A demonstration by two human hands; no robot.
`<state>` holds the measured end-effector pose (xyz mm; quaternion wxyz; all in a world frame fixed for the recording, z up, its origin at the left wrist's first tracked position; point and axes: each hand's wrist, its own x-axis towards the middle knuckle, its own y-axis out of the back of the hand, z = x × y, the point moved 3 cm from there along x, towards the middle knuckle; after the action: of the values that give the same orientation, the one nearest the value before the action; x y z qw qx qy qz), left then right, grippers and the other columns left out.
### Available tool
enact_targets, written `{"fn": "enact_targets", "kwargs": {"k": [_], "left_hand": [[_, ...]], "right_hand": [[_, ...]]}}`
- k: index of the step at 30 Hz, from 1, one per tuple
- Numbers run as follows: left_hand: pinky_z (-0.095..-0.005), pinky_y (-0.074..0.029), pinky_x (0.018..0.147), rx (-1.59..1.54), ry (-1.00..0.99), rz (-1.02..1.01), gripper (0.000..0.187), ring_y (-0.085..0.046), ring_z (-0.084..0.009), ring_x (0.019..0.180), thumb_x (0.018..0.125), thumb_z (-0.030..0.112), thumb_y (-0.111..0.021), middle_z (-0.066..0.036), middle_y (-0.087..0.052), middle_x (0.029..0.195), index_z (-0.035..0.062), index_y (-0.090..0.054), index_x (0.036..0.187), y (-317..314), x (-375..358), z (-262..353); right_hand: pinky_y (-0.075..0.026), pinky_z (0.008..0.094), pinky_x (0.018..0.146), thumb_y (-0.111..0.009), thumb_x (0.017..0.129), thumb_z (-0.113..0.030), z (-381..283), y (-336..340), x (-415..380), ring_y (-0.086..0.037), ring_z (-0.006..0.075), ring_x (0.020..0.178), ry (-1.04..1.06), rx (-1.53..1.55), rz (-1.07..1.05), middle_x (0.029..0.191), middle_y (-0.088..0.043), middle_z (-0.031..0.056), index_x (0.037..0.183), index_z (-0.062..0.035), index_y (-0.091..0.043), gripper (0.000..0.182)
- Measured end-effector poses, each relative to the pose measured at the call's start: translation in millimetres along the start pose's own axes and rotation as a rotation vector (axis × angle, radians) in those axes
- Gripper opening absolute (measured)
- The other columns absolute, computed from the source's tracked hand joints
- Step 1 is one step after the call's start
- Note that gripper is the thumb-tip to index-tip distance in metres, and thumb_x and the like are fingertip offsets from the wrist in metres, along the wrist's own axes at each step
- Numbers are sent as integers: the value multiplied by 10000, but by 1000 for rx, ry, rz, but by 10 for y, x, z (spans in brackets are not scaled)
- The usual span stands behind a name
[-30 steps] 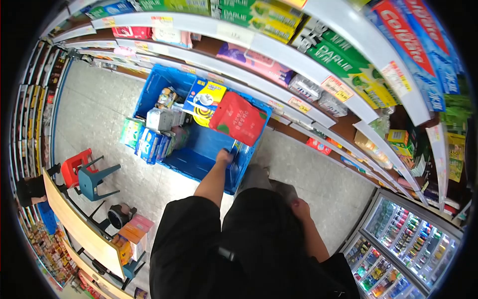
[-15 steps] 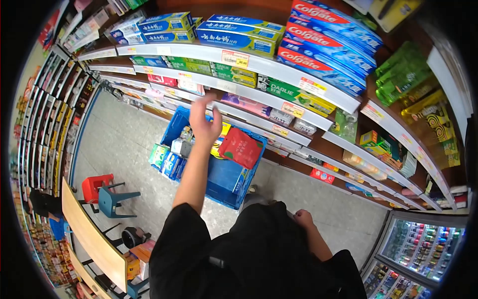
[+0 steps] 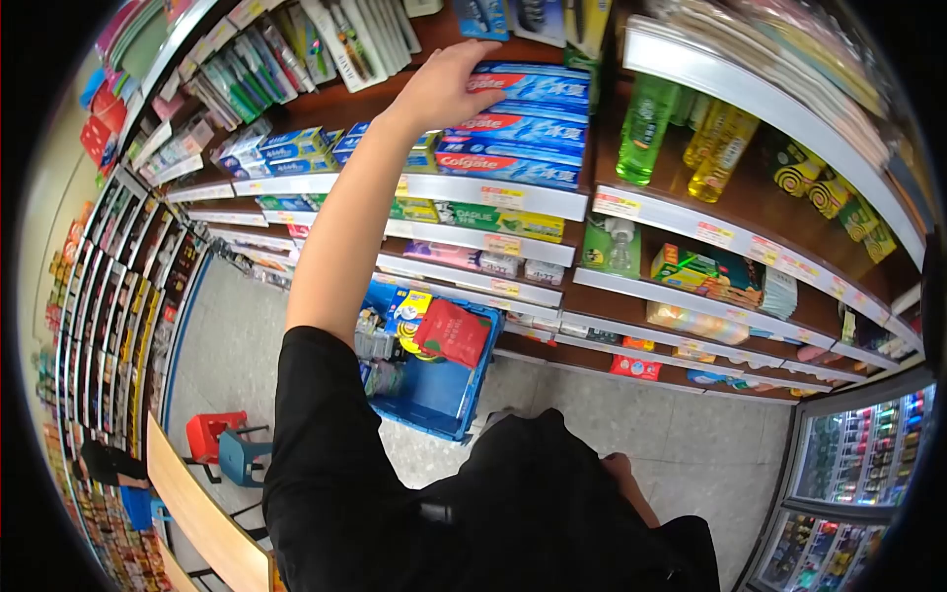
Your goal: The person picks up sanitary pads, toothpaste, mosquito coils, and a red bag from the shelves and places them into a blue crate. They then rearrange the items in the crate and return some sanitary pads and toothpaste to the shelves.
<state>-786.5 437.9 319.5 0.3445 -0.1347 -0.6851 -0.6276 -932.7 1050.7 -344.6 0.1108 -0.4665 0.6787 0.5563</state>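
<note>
Up on the shelf, my left hand [image 3: 446, 89] reaches over the left end of a stack of blue and red Colgate toothpaste boxes [image 3: 521, 131]. Its fingers stretch above the top box and the thumb sits apart, in front of that box's face; the palm is turned away from view. My right hand [image 3: 619, 465] hangs low beside my body, its fingers curled in, with nothing showing in it. Below my left arm, a blue basket [image 3: 419, 412] on the floor holds a red pouch [image 3: 453, 333], a yellow and blue pack [image 3: 407, 312] and several other packs.
Darlie toothpaste boxes [image 3: 501, 219] line the shelf below. Green bottles [image 3: 647, 130] and yellow bottles [image 3: 723, 152] stand to the right. Hanging toothbrushes [image 3: 258, 71] are at upper left. Stools [image 3: 242, 457] and a wooden table [image 3: 204, 508] are at lower left, near another person [image 3: 110, 464].
My left hand has moved up from above the basket to the Colgate boxes. The view has shifted toward the upper shelves, and my right hand stays low by my body.
</note>
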Motion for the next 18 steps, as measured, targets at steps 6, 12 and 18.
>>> {"fn": "enact_targets", "kwargs": {"k": [6, 12, 18], "left_hand": [[-408, -416, 1027, 27, 73, -219, 511, -598, -326, 1099, 822, 239, -707, -138, -606, 1257, 113, -555, 1292, -361, 292, -2], [-375, -464, 980, 73, 70, -133, 493, -594, -302, 1141, 834, 173, -693, -156, -610, 1253, 49, -556, 1290, -138, 216, -11], [-370, -471, 949, 5, 125, -167, 461, -585, -310, 1110, 840, 137, -695, -133, -602, 1196, 53, -566, 1275, 90, 29, -127]], "right_hand": [[-528, 395, 697, -677, 776, -381, 989, -604, 295, -696, 278, 809, 143, 81, -3, 840, -712, 152, 893, -56, -749, 353], [-527, 453, 744, -580, 856, -366, 982, -635, -14, -676, 361, 865, 126, 10, 92, 900, -697, 200, 898, -38, -727, 362], [-533, 472, 764, -541, 880, -343, 1503, -1304, 702, -668, 383, 885, 145, -206, -37, 927, -691, 212, 876, -23, -710, 362]]}}
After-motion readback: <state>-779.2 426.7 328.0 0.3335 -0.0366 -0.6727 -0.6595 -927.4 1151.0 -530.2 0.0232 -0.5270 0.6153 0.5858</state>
